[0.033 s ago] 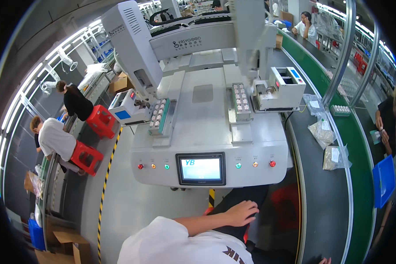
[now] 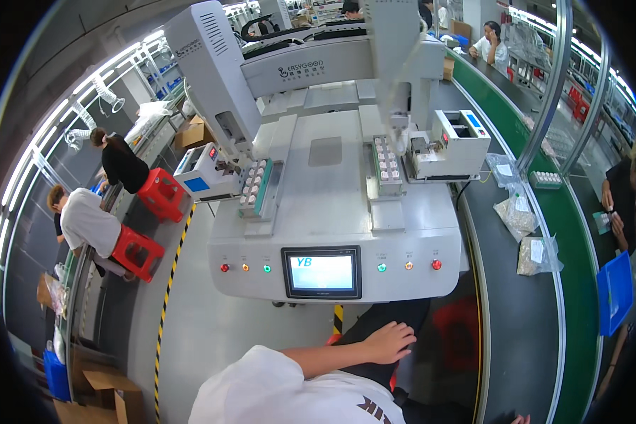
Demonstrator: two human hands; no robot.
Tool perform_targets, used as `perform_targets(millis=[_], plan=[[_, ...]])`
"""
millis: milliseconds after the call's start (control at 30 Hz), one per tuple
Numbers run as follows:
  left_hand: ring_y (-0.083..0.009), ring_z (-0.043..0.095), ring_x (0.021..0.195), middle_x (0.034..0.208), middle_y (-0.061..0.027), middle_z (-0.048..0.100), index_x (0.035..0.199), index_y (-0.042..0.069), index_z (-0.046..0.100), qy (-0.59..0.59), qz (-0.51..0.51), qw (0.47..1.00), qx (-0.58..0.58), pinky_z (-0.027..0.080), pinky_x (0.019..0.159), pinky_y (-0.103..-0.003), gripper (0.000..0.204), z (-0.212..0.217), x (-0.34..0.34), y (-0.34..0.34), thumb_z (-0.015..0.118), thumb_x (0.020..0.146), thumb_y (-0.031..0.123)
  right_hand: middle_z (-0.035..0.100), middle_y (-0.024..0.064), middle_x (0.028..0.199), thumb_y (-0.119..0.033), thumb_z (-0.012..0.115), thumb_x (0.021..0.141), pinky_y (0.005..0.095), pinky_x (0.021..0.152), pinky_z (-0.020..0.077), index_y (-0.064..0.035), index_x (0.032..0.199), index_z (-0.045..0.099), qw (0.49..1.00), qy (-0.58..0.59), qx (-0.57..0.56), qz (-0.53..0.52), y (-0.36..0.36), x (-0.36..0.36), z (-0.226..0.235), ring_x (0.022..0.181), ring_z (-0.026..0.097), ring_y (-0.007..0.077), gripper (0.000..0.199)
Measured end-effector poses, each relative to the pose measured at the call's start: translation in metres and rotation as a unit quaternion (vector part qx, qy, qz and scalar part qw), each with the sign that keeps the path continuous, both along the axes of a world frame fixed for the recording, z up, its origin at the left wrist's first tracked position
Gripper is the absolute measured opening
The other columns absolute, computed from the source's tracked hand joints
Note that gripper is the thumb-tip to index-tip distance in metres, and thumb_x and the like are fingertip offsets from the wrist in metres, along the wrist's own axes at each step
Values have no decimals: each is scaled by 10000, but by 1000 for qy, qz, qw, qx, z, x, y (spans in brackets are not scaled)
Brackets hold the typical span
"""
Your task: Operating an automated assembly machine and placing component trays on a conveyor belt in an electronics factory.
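My left hand (image 2: 390,343) lies on my dark-trousered thigh, fingers stretched out and slightly spread, holding nothing. Only the fingertips of my right hand (image 2: 521,419) show, at the bottom edge over the dark bench; they look apart, and the rest is cut off. In front of me stands a white desktop machine (image 2: 417,244) with a lit screen (image 2: 322,272) and coloured buttons. On its bed sit a left tray (image 2: 255,187) and a right tray (image 2: 386,164), each holding several small white parts. A machine head (image 2: 401,121) hangs beside the right tray.
Along the right run a dark bench (image 2: 519,332) and a green conveyor (image 2: 579,311). Clear bags of small parts (image 2: 537,255) and a white-part tray (image 2: 545,179) lie there. A blue bin (image 2: 615,293) stands farther right. People sit at benches left, near red stools (image 2: 140,252).
The right machine head, blurred before, now shows more clearly beside the right tray. My view has shifted very slightly. Both my hands stay in place.
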State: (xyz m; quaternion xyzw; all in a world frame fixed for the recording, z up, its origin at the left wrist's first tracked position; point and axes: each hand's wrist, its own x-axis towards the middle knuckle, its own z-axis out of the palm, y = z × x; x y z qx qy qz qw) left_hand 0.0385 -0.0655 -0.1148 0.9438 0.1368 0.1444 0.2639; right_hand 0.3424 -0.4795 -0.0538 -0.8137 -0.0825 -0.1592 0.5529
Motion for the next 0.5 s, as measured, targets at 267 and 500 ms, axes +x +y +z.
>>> perform_targets(millis=[267, 500], plan=[[-285, 634, 958, 985, -108, 641, 924, 54, 711, 73, 15, 993, 90, 517, 788, -408, 193, -30, 51, 0, 740, 785, 185, 659, 104, 1002, -88, 713, 1013, 320, 877, 529, 52, 1257, 674, 1000, -16, -13, -1, 12, -7, 6, 909, 611, 196, 284], [-283, 655, 955, 982, -117, 671, 881, 50, 718, 106, -15, 987, 117, 527, 799, -386, 168, -36, 60, 1, 741, 755, 158, 694, 132, 1010, -130, 735, 1000, 335, 839, 559, 56, 1224, 691, 986, -61, -152, -20, 29, -15, 19, 885, 651, 213, 295]])
